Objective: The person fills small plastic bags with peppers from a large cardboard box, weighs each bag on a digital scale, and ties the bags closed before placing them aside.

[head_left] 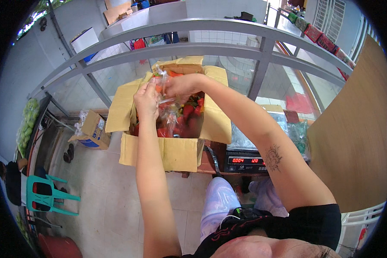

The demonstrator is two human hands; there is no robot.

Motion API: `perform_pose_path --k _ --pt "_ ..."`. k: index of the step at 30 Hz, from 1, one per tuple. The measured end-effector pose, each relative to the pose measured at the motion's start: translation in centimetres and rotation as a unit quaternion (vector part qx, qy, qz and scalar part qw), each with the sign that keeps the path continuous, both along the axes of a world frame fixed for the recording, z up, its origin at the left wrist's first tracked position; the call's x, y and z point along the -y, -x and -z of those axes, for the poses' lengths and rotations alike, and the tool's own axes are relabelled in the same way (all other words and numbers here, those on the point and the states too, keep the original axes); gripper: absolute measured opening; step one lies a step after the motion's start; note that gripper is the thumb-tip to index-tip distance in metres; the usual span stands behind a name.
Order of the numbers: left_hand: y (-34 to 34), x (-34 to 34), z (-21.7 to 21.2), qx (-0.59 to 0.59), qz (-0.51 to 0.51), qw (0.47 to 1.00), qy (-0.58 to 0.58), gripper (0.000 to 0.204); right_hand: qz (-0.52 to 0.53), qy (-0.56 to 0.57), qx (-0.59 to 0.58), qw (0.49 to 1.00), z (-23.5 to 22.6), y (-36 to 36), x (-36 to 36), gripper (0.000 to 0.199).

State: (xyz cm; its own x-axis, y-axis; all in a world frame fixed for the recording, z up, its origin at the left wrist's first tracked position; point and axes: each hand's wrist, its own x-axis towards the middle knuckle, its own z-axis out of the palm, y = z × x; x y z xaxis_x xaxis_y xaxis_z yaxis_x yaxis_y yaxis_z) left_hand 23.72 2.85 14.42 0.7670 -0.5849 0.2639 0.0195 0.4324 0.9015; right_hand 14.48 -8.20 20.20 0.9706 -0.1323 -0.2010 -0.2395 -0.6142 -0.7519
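Digital scale (245, 161) near knees. L hand (146, 101) & R hand (180, 85), each grip closed on clear plastic bag (169, 112) w/ red peppers, held over open cardboard box (163, 150) of peppers. Metal railing (193, 49) beyond.

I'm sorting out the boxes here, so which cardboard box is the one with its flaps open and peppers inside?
The large yellowish cardboard box under both hands, flaps spread, holding red and green peppers. The smaller box on the floor to its left has a blue side and no peppers showing.

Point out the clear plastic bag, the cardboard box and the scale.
clear plastic bag (169, 112), head view, on its crumpled middle below the hands.
cardboard box (159, 152), head view, on its near front wall.
scale (246, 161), head view, on its display panel.
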Motion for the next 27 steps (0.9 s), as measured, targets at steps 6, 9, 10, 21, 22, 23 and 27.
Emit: perform_pose_path --k 6,9,10,21,22,23,27 --pt "-1.7 -2.8 -0.3 0.003 -0.221 0.975 0.04 0.026 0.001 -0.13 0.2 0.971 -0.9 -3.2 1.1 0.025" --pt "0.1 -2.2 -1.2 0.12 -0.341 0.932 0.001 0.026 0.1 -0.004 0.169 0.981 3.5 -5.5 7.7 0.022" --pt "1.4 -0.8 -1.4 0.175 -0.37 0.912 -0.02 0.026 0.112 0.366 -0.012 0.924 6.1 -5.5 10.7 0.023" --pt "-0.2 -1.4 0.9 0.242 -0.344 0.907 0.016 0.025 -0.127 0.335 -0.313 0.879 11.9 -3.3 4.4 0.048" --pt "-0.6 -2.0 1.1 0.236 -0.34 0.91 0.012 0.025 -0.133 0.339 -0.312 0.878 11.9 -3.5 3.9 0.048" --pt "-0.5 -1.8 0.9 0.232 -0.33 0.915 0.013 0.024 -0.13 0.342 -0.312 0.877 12.0 -3.1 3.8 0.048" --pt "-0.6 -1.7 0.4 0.018 -0.186 0.982 0.027 0.021 -0.127 0.361 -0.31 0.87 12.2 -3.1 3.5 0.046"
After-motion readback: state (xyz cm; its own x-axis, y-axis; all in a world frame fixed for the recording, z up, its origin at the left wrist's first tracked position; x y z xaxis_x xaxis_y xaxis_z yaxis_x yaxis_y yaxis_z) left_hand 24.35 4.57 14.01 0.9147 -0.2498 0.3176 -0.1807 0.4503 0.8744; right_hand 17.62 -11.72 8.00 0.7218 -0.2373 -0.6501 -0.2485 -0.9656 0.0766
